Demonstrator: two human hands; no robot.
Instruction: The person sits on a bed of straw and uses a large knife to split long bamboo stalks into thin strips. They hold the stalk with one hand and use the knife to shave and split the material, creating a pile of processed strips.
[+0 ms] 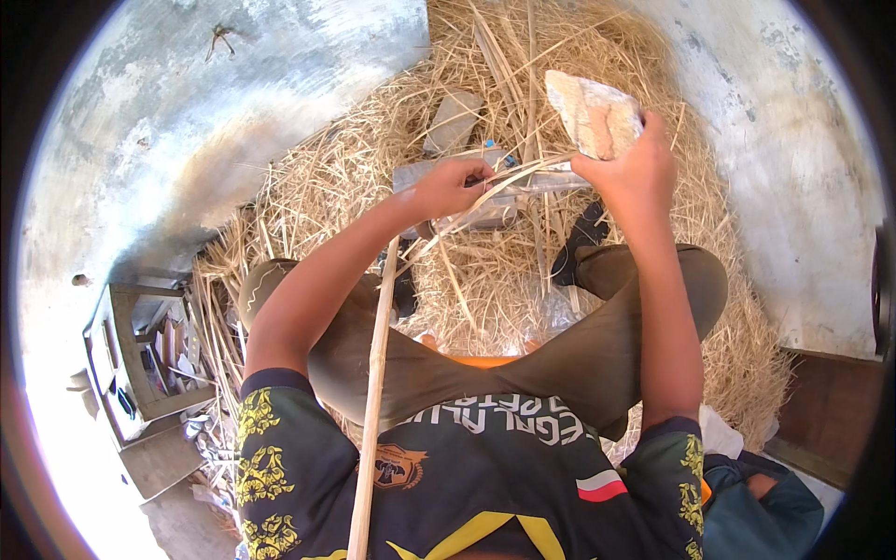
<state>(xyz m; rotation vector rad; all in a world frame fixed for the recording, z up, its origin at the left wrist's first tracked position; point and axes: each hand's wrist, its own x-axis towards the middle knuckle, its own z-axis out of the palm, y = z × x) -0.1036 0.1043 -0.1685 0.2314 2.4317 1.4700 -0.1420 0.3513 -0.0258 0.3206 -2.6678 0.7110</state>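
My left hand (455, 187) is closed around thin, pale bamboo strips (504, 182) that slant up toward my right hand. My right hand (639, 170) grips a flat, rough, pale block (594, 117) that looks like stone, yellowish with whitish edges. Its thumb lies at the far end of the strips; whether it presses on them I cannot tell. A long bamboo stick (375, 392) runs from beneath my left forearm down across my shirt; its upper end is hidden by the arm. Grey blocks (411, 175) lie on the floor below my hands.
Straw-like bamboo shavings (733, 308) cover the floor around my folded legs. A grey slab (454, 121) and loose slats (499, 56) lie ahead. Pale walls (779, 159) rise on both sides. A wooden box (154, 355) with things inside stands at left, dark cloth (761, 504) at lower right.
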